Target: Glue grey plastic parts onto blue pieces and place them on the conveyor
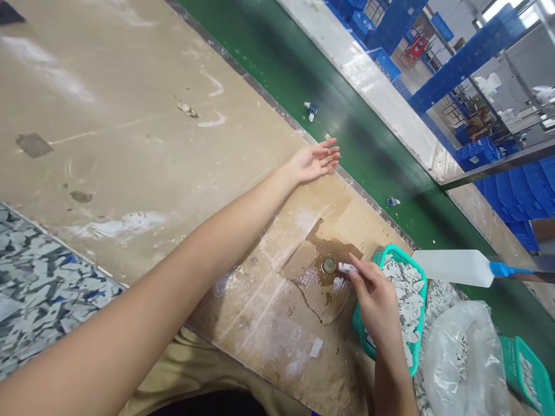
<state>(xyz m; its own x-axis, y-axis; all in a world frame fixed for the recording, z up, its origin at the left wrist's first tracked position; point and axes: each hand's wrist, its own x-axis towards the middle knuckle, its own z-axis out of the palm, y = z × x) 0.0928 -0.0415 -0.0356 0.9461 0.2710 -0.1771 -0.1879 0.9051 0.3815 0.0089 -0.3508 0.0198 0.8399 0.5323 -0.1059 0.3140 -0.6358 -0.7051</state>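
Note:
My left hand (313,162) is stretched out at the far edge of the table, palm up, its fingers spread over the green conveyor belt (277,69) and holding nothing. Between thumb and fingertips of my right hand (376,292) is a small white plastic piece (347,267). Just left of that piece, a small round metal-rimmed disc (328,264) sits on a wet brown cardboard patch (299,260). Beside my right hand stands a teal basket (421,346) filled with small white and grey pieces; my forearm covers part of it.
Two small dark-and-white assembled parts, one (311,111) farther up and another (392,201), lie on the belt. A white squeeze bottle (453,267), a clear plastic bag (466,352) and a second teal basket (526,375) are at right. Many grey pieces (39,283) lie at lower left.

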